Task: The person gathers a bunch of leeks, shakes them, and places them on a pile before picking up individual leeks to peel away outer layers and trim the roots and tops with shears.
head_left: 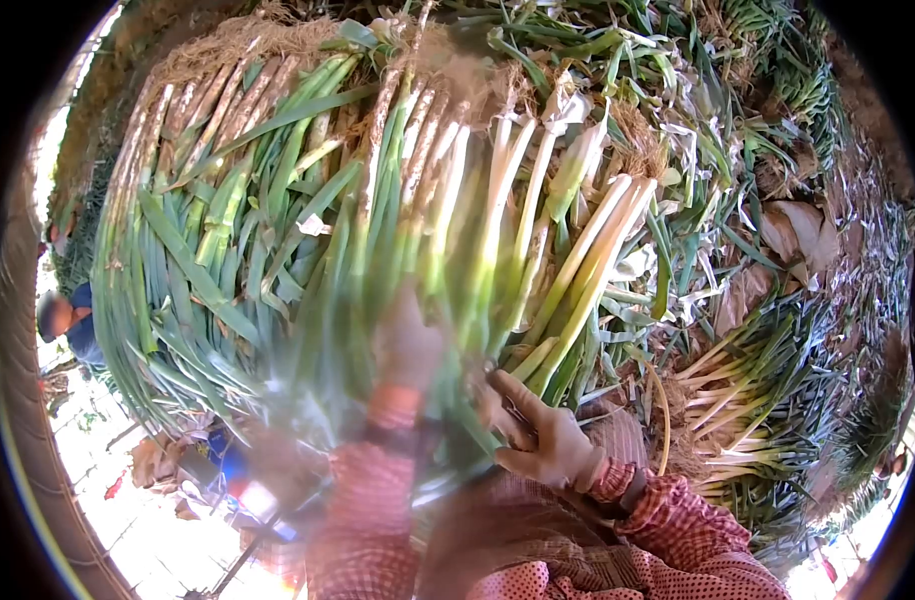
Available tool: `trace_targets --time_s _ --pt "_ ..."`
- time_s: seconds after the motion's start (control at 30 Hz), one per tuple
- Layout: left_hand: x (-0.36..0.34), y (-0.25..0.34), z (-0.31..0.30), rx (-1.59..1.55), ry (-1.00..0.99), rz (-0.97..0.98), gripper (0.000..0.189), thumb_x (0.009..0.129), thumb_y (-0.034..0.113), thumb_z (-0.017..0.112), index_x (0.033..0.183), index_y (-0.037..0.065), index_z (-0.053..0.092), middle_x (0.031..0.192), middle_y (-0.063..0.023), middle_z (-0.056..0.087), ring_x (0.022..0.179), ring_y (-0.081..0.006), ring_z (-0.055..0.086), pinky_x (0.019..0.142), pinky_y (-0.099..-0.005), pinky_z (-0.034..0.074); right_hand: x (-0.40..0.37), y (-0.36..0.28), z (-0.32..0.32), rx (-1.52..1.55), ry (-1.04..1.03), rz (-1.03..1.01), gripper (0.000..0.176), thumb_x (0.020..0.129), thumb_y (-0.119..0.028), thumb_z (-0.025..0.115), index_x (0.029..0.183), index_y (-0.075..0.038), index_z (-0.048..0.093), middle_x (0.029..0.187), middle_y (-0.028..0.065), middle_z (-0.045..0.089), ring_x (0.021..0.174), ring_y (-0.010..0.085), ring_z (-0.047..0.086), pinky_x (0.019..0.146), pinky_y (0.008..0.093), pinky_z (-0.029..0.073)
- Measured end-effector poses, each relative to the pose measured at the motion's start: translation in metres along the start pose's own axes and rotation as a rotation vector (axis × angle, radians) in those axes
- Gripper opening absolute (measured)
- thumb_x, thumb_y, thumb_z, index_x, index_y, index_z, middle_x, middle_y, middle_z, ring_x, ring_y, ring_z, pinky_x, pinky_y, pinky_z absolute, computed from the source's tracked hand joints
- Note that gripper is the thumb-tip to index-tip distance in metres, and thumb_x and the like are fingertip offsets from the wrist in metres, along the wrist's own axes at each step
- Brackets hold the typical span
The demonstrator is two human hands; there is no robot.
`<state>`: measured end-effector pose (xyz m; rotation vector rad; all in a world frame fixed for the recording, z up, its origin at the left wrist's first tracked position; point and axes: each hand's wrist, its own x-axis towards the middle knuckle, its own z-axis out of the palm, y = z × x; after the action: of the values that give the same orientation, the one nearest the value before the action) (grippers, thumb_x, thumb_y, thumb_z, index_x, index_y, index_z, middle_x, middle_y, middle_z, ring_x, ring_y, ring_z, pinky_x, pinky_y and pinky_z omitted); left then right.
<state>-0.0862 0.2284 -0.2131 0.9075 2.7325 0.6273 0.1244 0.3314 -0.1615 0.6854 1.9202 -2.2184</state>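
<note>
Outdoors, heaped scallions (378, 200) on strawy ground (846, 215).

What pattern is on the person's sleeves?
Red-and-white check, clearest on the right sleeve below the green onions, head view.

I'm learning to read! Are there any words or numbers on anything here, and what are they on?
None can be read.
The green onions, the checked sleeves, the left hand and the right hand show no writing.
The blue-and-white thing at lower left is too blurred to tell.
</note>
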Motion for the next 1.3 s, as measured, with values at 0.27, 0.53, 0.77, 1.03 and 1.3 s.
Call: trace_targets --time_s 0.27,0.53,0.77,1.03,1.3 --pt "-0.002 0.014 -0.003 0.216 -0.275 -0.175 0.054 0.08 0.008 0.067 0.131 0.007 0.05 0.097 -0.0246 0.067 0.089 -0.0433 0.067 0.078 -0.0499 0.052 0.026 -0.004 0.001 0.086 0.12 0.016 0.09 0.079 -0.012 0.071 0.158 -0.006 0.027 0.124 0.0193 0.066 0.106 0.0221 0.067 0.089 0.0295 0.052" --pt "-0.021 0.01 0.002 0.132 -0.364 -0.221 0.051 0.08 0.016 0.066 0.13 0.007 0.055 0.109 -0.0244 0.068 0.097 -0.0438 0.066 0.083 -0.05 0.052 0.128 0.0 -0.035 0.124 0.239 0.186 0.089 0.081 -0.01 0.072 0.158 -0.012 0.027 0.134 0.0198 0.06 0.107 0.0254 0.067 0.094 0.0317 0.055" --pt "0.018 -0.047 0.001 0.327 0.081 -0.035 0.052 0.086 0.035 0.071 0.126 0.007 0.056 0.114 -0.0212 0.064 0.095 -0.0398 0.065 0.084 -0.0505 0.051 0.123 0.001 -0.025 -0.018 0.223 0.079 0.089 0.082 -0.011 0.068 0.159 -0.013 0.024 0.125 0.017 0.064 0.089 0.0201 0.068 0.077 0.0302 0.058" --pt "0.028 -0.086 -0.016 0.387 -0.18 -0.391 0.036 0.084 0.03 0.073 0.105 0.004 0.059 0.097 -0.0234 0.069 0.094 -0.0404 0.067 0.082 -0.0485 0.051 0.065 -0.023 0.031 -0.134 -0.214 0.254 0.092 0.08 -0.023 0.07 0.159 -0.022 0.022 0.087 0.0208 0.07 0.079 0.0395 0.07 0.077 0.0476 0.055" --pt "0.006 -0.026 -0.012 0.036 -0.165 -0.255 0.031 0.078 0.028 0.068 0.092 0.002 0.061 0.081 -0.0218 0.066 0.073 -0.0393 0.065 0.069 -0.0463 0.052 0.023 -0.006 0.014 -0.046 -0.026 0.137 0.092 0.079 -0.014 0.071 0.158 -0.01 0.025 0.105 0.0192 0.068 0.081 0.0271 0.07 0.078 0.0355 0.056"
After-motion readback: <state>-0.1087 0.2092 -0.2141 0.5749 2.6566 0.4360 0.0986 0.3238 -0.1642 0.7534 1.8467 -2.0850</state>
